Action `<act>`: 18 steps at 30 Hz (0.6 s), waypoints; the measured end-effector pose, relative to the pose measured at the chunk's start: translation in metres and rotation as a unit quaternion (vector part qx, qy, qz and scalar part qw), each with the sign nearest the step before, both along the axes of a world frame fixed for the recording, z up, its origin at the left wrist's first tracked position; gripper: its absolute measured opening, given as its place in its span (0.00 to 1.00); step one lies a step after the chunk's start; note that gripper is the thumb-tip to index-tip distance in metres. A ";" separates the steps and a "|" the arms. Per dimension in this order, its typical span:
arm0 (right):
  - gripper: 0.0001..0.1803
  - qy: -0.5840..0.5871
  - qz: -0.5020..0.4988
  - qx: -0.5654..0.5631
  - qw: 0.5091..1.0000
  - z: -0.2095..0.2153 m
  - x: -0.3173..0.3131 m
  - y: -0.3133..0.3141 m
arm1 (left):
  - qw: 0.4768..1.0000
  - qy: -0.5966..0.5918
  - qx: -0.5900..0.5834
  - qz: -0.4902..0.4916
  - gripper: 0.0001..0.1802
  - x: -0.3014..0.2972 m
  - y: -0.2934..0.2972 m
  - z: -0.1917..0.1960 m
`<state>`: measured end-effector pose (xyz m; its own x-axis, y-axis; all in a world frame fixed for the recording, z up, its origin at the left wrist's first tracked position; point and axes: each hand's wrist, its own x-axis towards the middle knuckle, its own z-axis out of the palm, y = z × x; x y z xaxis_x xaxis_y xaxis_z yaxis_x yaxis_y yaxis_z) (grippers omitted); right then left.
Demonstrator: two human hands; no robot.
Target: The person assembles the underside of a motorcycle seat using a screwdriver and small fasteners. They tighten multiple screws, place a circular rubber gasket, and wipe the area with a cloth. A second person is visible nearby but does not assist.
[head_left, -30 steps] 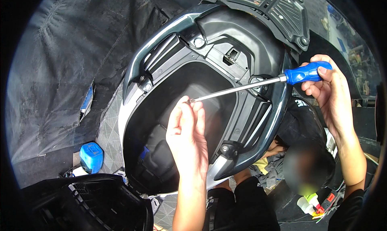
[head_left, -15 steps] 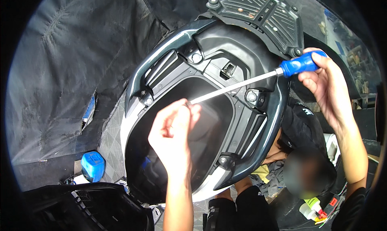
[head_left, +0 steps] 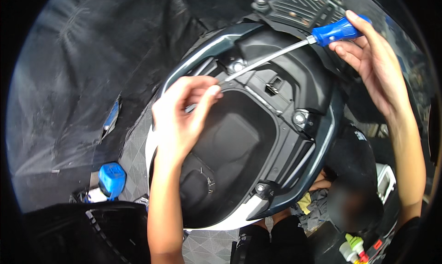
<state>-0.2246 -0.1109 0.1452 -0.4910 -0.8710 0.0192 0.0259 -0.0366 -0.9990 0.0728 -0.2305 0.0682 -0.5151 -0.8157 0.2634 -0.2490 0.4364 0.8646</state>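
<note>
Over the scooter body (head_left: 317,139), right hand (head_left: 375,63) grips screwdriver (head_left: 294,46); left hand (head_left: 182,114) pinches its tip

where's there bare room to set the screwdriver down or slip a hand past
The dark floor of the storage tub, between its front wall and a few loose screws, looks bare. The black sheet left of the scooter body also lies open. It is crowded along the tub's upper rim, where the left hand pinches the screwdriver tip and the right hand holds its blue handle.

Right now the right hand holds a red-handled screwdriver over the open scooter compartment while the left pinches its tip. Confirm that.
Not quite: the head view shows the screwdriver handle is blue, not red. The right hand holds it over the compartment; the left hand pinches its tip.
</note>
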 end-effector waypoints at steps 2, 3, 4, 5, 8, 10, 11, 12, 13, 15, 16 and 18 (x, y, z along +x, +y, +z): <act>0.23 0.053 0.033 -0.026 0.998 0.003 0.005 -0.014 | 0.999 0.002 0.034 -0.010 0.08 0.002 -0.007 -0.012; 0.23 0.079 0.046 -0.037 0.995 0.004 0.009 -0.021 | 0.999 0.000 0.042 -0.004 0.08 0.007 -0.010 -0.019; 0.23 0.131 0.025 -0.051 0.990 0.009 0.027 -0.031 | 0.999 0.004 0.053 -0.007 0.08 0.009 -0.015 -0.027; 0.25 0.213 0.093 -0.038 0.972 0.015 0.023 -0.033 | 0.998 0.009 0.066 -0.016 0.08 0.008 -0.018 -0.035; 0.22 0.299 0.122 -0.070 0.944 0.023 0.031 -0.048 | 0.997 -0.027 0.064 -0.028 0.08 -0.003 -0.021 -0.048; 0.20 0.306 0.120 -0.087 0.940 0.026 0.031 -0.054 | 0.995 -0.016 0.088 -0.045 0.07 -0.013 -0.022 -0.053; 0.19 0.307 0.121 -0.093 0.939 0.026 0.030 -0.056 | 0.994 0.010 0.102 -0.042 0.07 -0.016 -0.022 -0.058; 0.18 0.305 0.121 -0.100 0.939 0.028 0.030 -0.057 | 0.992 0.037 0.117 -0.038 0.07 -0.018 -0.021 -0.062; 0.17 0.301 0.119 -0.106 0.940 0.028 0.029 -0.059 | 0.989 0.064 0.131 -0.034 0.07 -0.020 -0.021 -0.066; 0.15 0.293 0.116 -0.117 0.942 0.029 0.028 -0.063 | 0.979 0.120 0.158 -0.036 0.09 -0.018 -0.021 -0.070; 0.14 0.290 0.115 -0.123 0.942 0.030 0.029 -0.065 | 0.974 0.149 0.168 -0.035 0.09 -0.015 -0.021 -0.070; 0.13 0.282 0.114 -0.131 0.944 0.030 0.032 -0.069 | 0.964 0.178 0.196 -0.028 0.10 -0.008 -0.022 -0.066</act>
